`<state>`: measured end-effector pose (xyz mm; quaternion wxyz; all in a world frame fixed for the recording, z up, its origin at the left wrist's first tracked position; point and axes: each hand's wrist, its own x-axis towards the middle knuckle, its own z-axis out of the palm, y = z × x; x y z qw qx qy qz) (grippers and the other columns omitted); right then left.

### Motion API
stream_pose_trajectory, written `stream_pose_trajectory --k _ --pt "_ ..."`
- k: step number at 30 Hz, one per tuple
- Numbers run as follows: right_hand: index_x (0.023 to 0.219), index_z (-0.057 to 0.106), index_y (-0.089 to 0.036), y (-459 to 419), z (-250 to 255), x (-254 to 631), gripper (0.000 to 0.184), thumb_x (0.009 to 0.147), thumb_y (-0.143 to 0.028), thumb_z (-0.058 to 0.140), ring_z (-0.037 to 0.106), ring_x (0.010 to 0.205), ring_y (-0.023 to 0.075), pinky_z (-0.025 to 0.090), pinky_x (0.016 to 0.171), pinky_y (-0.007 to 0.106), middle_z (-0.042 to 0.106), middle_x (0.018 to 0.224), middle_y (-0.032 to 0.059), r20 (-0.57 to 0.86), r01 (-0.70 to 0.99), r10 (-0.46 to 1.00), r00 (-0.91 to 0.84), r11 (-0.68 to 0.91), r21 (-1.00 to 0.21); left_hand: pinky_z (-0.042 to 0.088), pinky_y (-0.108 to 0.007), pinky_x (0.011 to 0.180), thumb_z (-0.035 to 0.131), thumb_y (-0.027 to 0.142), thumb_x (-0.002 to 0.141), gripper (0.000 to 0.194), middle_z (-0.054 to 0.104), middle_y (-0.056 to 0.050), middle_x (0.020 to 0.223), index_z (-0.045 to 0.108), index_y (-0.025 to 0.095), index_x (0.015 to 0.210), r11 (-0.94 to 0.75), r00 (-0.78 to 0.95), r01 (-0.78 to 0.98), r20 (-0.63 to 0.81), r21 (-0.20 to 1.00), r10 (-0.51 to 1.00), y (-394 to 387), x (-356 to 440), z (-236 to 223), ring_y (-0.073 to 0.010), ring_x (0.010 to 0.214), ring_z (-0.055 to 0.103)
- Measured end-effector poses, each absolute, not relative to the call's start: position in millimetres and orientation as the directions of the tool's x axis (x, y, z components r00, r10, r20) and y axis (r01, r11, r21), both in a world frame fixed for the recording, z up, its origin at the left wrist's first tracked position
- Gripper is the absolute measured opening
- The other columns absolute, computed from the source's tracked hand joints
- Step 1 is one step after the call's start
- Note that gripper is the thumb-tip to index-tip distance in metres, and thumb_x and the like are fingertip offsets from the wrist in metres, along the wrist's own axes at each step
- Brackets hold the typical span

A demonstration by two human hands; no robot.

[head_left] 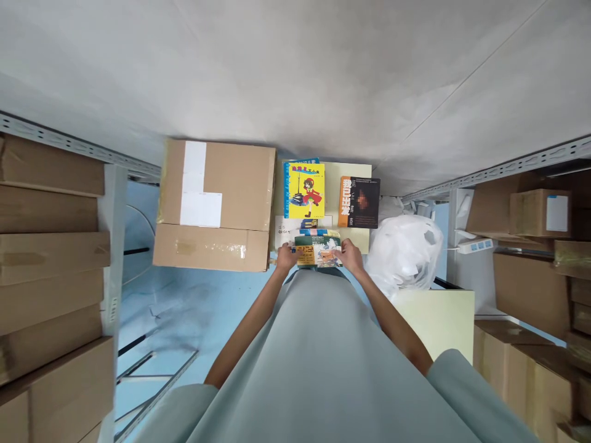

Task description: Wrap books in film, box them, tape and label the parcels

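Observation:
Close to my body, a green and white illustrated book (325, 246) is held between my two hands. My left hand (287, 257) grips its left edge, near an orange-yellow patch of the cover, and my right hand (351, 256) pinches the right edge. Just beyond it, partly covered, lies a whitish book (289, 229). Farther back a yellow book (305, 192) with a red-clad cartoon figure rests on a blue one (302, 162), which shows only at its edges. To the right lies a black and orange book (359, 202) on a pale yellow tabletop (332, 173).
A large taped cardboard box (217, 206) stands left of the books. White plastic bags (406, 252) bunch up on the right. Metal shelves with cardboard boxes (55, 258) flank both sides. A power strip (475, 246) hangs at the right shelf post, and a metal frame (157, 394) lies on the blue floor.

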<state>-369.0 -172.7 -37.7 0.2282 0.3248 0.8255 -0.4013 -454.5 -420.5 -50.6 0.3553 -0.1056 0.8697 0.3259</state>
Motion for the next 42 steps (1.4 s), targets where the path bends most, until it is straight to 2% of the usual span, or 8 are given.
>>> stream_pose_trajectory --k 3,7,13,20,25,28,34,42 --pt "0.086 0.062 -0.027 -136.6 -21.0 -350.0 0.033 0.078 -0.04 0.091 0.074 0.086 0.0243 0.057 0.084 0.034 0.08 0.095 0.0009 -0.607 0.678 0.302 -0.735 0.364 -0.639 0.064 -0.041 0.091 0.081 0.036 0.089 0.041 0.083 -0.017 0.116 0.077 0.013 0.124 0.749 -0.716 -0.395 -0.689 0.532 0.112 -408.6 -446.1 -36.5 -0.0329 0.105 0.081" --pt "0.096 0.072 -0.025 -99.0 2.5 -329.4 0.046 0.07 -0.055 0.096 0.079 0.097 0.0268 0.065 0.083 0.036 0.084 0.1 0.003 -0.592 0.63 0.351 -0.725 -0.008 -0.777 0.06 -0.046 0.11 0.077 0.035 0.095 0.048 0.079 -0.016 0.128 0.076 0.017 0.138 0.731 -0.789 -0.238 -0.567 0.639 0.238 -375.9 -456.2 -9.2 -0.0347 0.124 0.074" --pt "0.12 0.077 -0.024 -120.9 30.3 -355.5 0.071 0.063 -0.056 0.105 0.083 0.111 0.034 0.073 0.085 0.043 0.086 0.123 0.0078 -0.667 0.539 0.379 -0.642 -0.395 -0.744 0.058 -0.05 0.111 0.068 0.028 0.102 0.045 0.074 -0.019 0.133 0.073 0.015 0.145 0.72 -0.848 0.238 -0.222 0.652 0.481 -324.2 -551.9 43.0 -0.0364 0.123 0.071" --pt "0.109 0.08 -0.022 -224.2 25.2 -460.3 0.041 0.081 -0.045 0.099 0.085 0.107 0.028 0.073 0.094 0.038 0.088 0.114 0.0088 -0.725 0.475 0.21 -0.656 -0.632 -0.613 0.038 -0.061 0.13 0.07 0.019 0.104 0.049 0.071 -0.02 0.143 0.068 0.007 0.152 0.773 -0.832 0.391 -0.168 0.5 0.529 -300.8 -686.4 81.9 -0.0366 0.142 0.061" --pt "0.092 0.079 -0.019 -225.6 7.2 -474.3 0.023 0.09 -0.039 0.09 0.085 0.086 0.0245 0.071 0.077 0.035 0.087 0.099 0.0111 -0.764 0.685 0.032 -0.645 -0.42 -0.596 0.043 -0.055 0.13 0.073 0.007 0.097 0.053 0.069 -0.021 0.153 0.068 0.005 0.15 0.761 -0.828 0.384 -0.17 0.523 0.534 -306.0 -694.0 67.0 -0.031 0.14 0.061" --pt "0.101 0.08 -0.02 -172.9 -6.3 -462.4 0.028 0.092 -0.046 0.083 0.085 0.093 0.0272 0.071 0.085 0.041 0.087 0.103 0.011 -0.68 0.674 0.312 -0.663 -0.146 -0.724 0.046 -0.054 0.129 0.072 0.007 0.097 0.052 0.07 -0.02 0.153 0.069 0.009 0.149 0.748 -0.831 0.374 -0.161 0.548 0.533 -324.0 -659.0 49.4 -0.0339 0.143 0.062" --pt "0.141 0.068 -0.009 -54.5 -39.0 -462.2 0.06 0.092 -0.045 0.076 0.058 0.152 0.0387 0.049 0.125 0.052 0.068 0.154 0.0287 -0.53 0.761 0.682 -0.503 0.058 -0.646 0.051 -0.056 0.125 0.062 0.019 0.103 0.041 0.073 -0.018 0.147 0.073 0.017 0.143 0.681 -0.863 0.321 -0.092 0.658 0.497 -368.3 -559.9 24.2 -0.0356 0.142 0.066" --pt "0.094 0.078 -0.016 -42.5 -50.1 -470.9 0.014 0.085 -0.026 0.082 0.075 0.122 0.0415 0.055 0.107 0.051 0.083 0.112 0.0233 -0.53 0.849 0.707 -0.468 0.193 -0.492 0.056 -0.055 0.121 0.063 0.025 0.102 0.038 0.078 -0.016 0.142 0.076 0.02 0.137 0.662 -0.858 0.231 -0.172 0.713 0.484 -403.1 -502.6 31.1 -0.0364 0.137 0.07"
